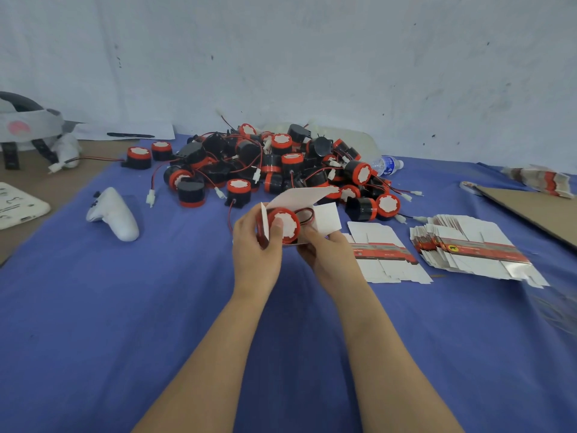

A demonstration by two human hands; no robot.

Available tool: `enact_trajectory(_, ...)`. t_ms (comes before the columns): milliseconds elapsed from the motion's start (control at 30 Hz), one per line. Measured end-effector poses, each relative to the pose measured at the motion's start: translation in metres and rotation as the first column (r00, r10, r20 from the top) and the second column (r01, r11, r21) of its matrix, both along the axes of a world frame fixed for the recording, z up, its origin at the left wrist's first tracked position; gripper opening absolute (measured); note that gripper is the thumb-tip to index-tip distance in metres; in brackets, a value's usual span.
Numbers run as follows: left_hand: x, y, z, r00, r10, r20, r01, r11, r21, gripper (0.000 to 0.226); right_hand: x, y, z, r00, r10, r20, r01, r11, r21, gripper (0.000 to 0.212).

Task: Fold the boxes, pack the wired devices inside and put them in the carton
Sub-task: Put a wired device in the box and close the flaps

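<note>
I hold a small white box (327, 216) with its flaps open above the blue cloth. A red-and-black round wired device (285, 226) sits in its mouth, with its red and black wire coiled beside it. My left hand (256, 245) grips the box's left side, thumb on the device's white face. My right hand (327, 251) holds the box from the right and underneath. A big pile of the same devices (278, 165) lies behind. Flat unfolded boxes lie to the right in a small stack (384, 257) and a bigger stack (474, 248).
A white game controller (114, 215) lies on the blue cloth (125, 307) at left. A headset (28, 126) and a white tablet-like object (15, 204) sit at far left. A water bottle (388, 165) lies behind the pile. Brown cardboard (537, 210) is at right.
</note>
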State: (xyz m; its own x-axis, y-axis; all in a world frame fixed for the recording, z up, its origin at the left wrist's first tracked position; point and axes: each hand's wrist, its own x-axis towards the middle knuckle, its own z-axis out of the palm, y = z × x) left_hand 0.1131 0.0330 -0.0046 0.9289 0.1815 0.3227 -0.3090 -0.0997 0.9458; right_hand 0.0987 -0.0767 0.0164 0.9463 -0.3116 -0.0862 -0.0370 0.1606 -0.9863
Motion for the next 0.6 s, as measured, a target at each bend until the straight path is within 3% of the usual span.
enact_trajectory(67,0.000,0.000,0.001,1.000,-0.014,-0.027,0.014,0.999,-0.031,0.035,0.000,0.000,0.001,0.999,0.030,-0.022,-0.027,0.994,0.101,0.003)
enact_trajectory(167,-0.003,-0.002,0.001,1.000,-0.020,-0.014,0.020,1.000,-0.024,0.036,0.001,0.002,0.002,0.998,0.013,-0.063,0.006,0.955,0.297,0.024)
enact_trajectory(233,-0.004,-0.003,0.001,0.999,-0.037,-0.020,0.036,0.998,-0.043,0.033,0.001,-0.001,0.002,0.997,0.017,-0.073,0.009,0.940,0.340,0.030)
enact_trajectory(333,-0.004,-0.004,0.002,0.998,-0.040,-0.057,0.037,0.997,-0.064,0.033,0.004,-0.006,-0.003,0.992,-0.039,-0.118,0.049,0.995,0.082,0.011)
enact_trajectory(433,-0.004,-0.005,0.000,0.998,-0.016,-0.054,0.014,0.999,-0.047,0.030,0.008,-0.005,-0.006,0.986,-0.091,-0.137,0.076,0.991,-0.106,0.023)
enact_trajectory(533,-0.004,-0.005,-0.001,1.000,-0.031,-0.004,0.031,0.999,-0.026,0.026,0.010,-0.005,-0.005,0.979,-0.042,-0.198,0.066,0.990,0.121,0.010)
enact_trajectory(600,-0.005,-0.005,0.000,0.999,-0.046,0.014,0.046,0.999,-0.028,0.027,0.010,-0.010,-0.004,0.976,0.015,-0.218,0.053,0.952,0.302,0.019)
